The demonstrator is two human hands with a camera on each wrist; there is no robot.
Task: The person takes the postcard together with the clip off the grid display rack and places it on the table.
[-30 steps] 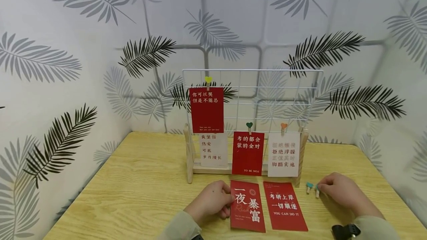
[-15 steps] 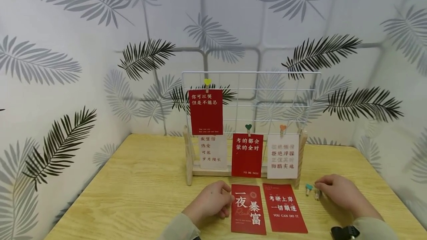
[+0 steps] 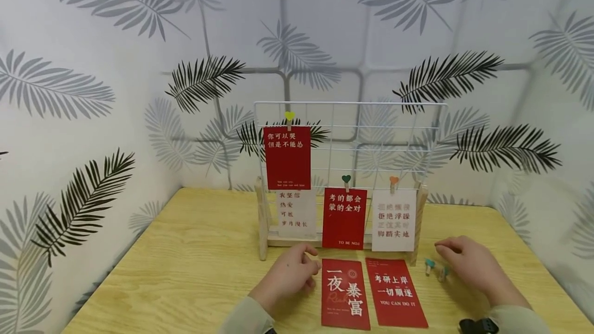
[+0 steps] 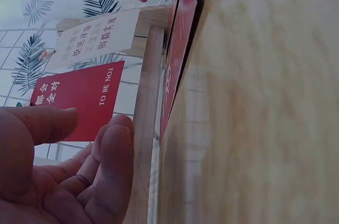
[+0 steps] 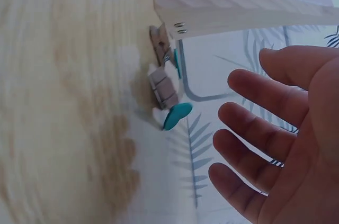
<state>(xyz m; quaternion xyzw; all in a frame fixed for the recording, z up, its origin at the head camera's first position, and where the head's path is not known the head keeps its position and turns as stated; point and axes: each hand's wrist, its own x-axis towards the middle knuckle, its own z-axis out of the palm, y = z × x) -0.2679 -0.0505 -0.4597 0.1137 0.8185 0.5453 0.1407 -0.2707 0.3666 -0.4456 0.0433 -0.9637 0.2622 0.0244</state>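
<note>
My left hand [image 3: 291, 276] hovers at the left edge of a red card with white writing [image 3: 345, 293], its fingers loosely bent and holding nothing. A second red card [image 3: 396, 293] lies to the right of that one on the table. Two small wooden clothespins with teal hearts, one [image 3: 429, 266] and the other [image 3: 443, 273], are beside the cards. Just past them my right hand [image 3: 468, 267] is raised with relaxed, spread fingers, apart from the clothespins. In the right wrist view the nearer clothespin [image 5: 164, 89] shows its teal heart.
Behind the cards stands a white wire grid rack [image 3: 350, 102] on wooden feet [image 3: 262, 220]. Clipped to it are a red card [image 3: 287, 161], another red card [image 3: 344, 220] and a white card [image 3: 393, 223]. A further white card [image 3: 297, 215] hangs at lower left. A patterned wall surrounds the wooden table [image 3: 185, 272].
My right hand has let go of the right clothespin and lifted away from it. My left hand has drawn slightly left, off the edge of the red card.
</note>
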